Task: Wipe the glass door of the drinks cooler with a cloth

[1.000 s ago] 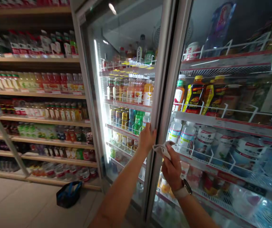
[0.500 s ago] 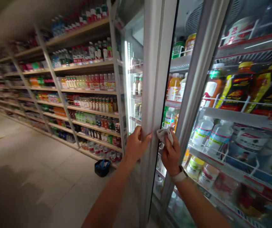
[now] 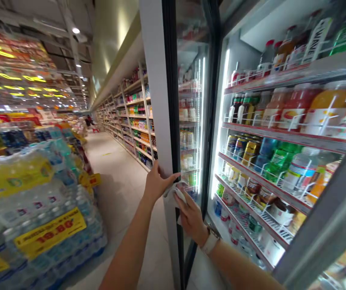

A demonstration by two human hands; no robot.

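Observation:
A glass fridge door with a grey frame and black seal stands open in front of me. My left hand grips the frame's edge, fingers behind it and thumb across the near side. Pinched in my right hand is a whitish cloth, which lies against the door's edge and seal just below my left thumb. Part of the cloth is hidden by the fingers. A pale-banded watch sits on my right wrist.
Right of the door, lit fridge shelves hold bottles and cans behind wire rails. A second door frame crosses the lower right. Stacked bottled-water packs stand at left beside the aisle floor. Long drink shelves line the aisle.
The fridge door has swung wider, exposing the shelves inside. Both hands have moved left with its edge, still on the frame and the cloth. My view now takes in more of the aisle.

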